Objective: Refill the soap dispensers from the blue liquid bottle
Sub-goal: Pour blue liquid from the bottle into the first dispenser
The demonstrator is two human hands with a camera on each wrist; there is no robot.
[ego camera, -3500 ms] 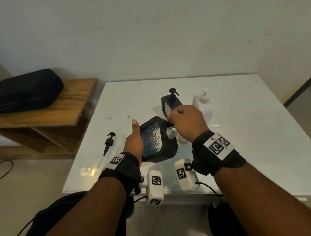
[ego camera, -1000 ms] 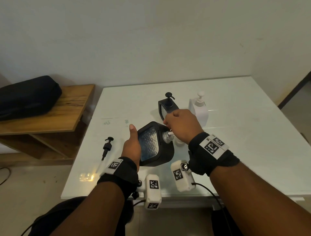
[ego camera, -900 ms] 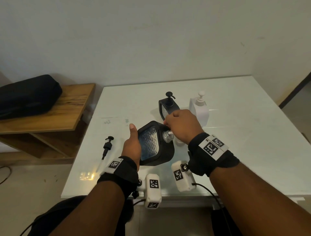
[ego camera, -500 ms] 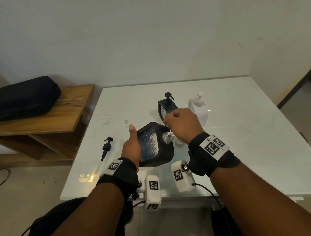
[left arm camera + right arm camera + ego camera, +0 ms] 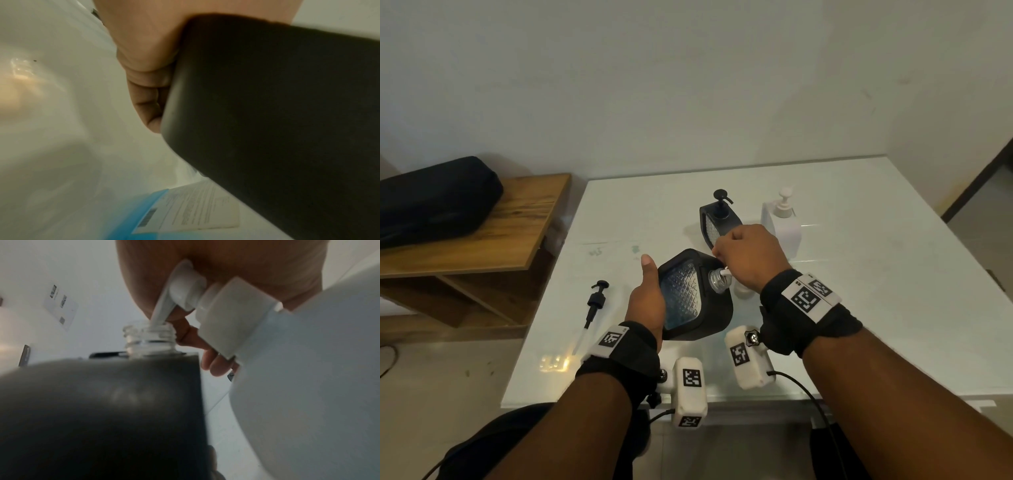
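My left hand (image 5: 647, 294) grips a black soap dispenser (image 5: 695, 298) by its side, thumb up, and holds it tilted to the right above the table. Its pump is off and its clear threaded neck (image 5: 150, 339) is bare. My right hand (image 5: 750, 260) is curled over the white pump head (image 5: 185, 288) of the pale blue liquid bottle (image 5: 308, 386). The pump's nozzle (image 5: 160, 316) points into the neck. In the head view the right hand hides most of the bottle. The left wrist view shows the dispenser's black base (image 5: 277, 113) and the bottle's blue label (image 5: 164, 216).
A loose black pump (image 5: 594, 305) lies on the white table (image 5: 859, 274) at the left. Behind the hands stand a second black dispenser (image 5: 717, 219) and a white dispenser (image 5: 782, 219). A wooden shelf (image 5: 482, 233) with a black bag (image 5: 431, 198) is left of the table.
Both hands keep their hold, and the dispenser and pump stay where they were. Only the head view has shifted a little.
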